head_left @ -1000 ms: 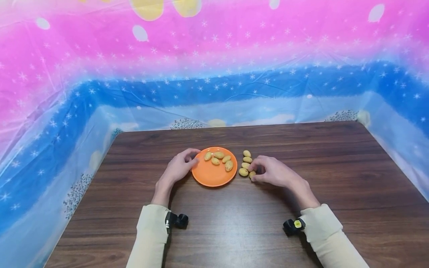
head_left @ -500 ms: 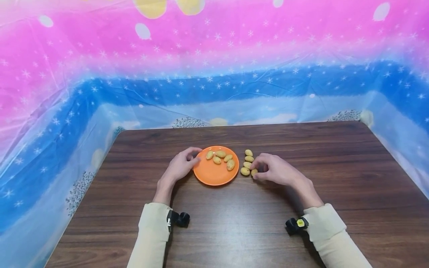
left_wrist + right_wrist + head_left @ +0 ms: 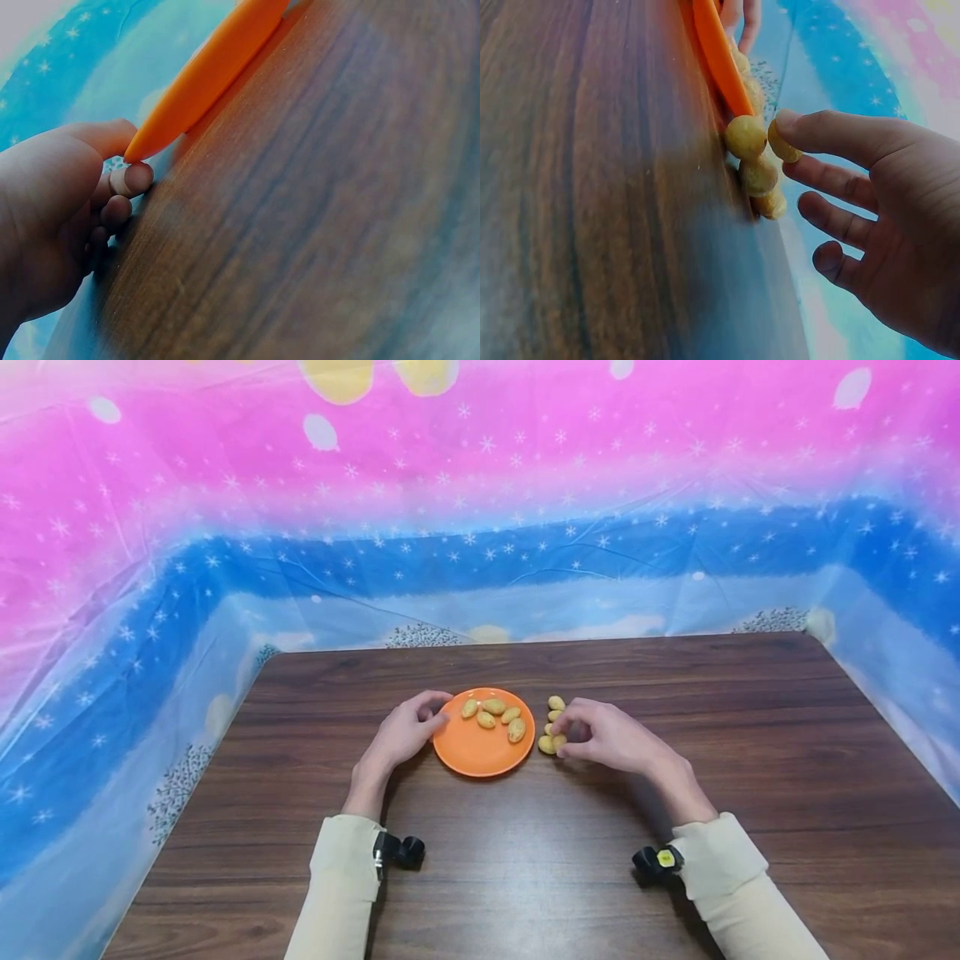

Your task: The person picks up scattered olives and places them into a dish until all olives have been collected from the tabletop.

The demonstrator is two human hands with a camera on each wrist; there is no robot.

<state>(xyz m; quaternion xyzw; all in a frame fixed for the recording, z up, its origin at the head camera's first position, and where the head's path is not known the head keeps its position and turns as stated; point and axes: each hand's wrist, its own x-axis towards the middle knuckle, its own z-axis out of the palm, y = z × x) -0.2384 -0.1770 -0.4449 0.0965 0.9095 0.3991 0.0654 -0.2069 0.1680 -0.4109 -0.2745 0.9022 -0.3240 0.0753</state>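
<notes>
An orange plate (image 3: 477, 758) lies on the wooden table with several small, oval, yellow-brown potatoes (image 3: 492, 707) on its far half. My left hand (image 3: 405, 728) pinches the plate's left rim; in the left wrist view the edge sits between thumb and fingers. To the right of the plate, my right hand (image 3: 613, 739) pinches one small potato (image 3: 782, 144) between thumb and index finger, its other fingers apart. That potato is raised beside a short line of loose potatoes (image 3: 745, 138), partly covered by the hand in the head view.
The dark brown table (image 3: 510, 868) ends at a pink and blue snowflake-patterned cloth (image 3: 480, 552) hanging round its back and sides. Each wrist carries a small black camera, the left one (image 3: 408, 852) and the right one (image 3: 651, 865).
The right hand has moved slightly left and up, taking the nearest right-hand potato with it toward the plate. The left hand stays at the plate's rim.
</notes>
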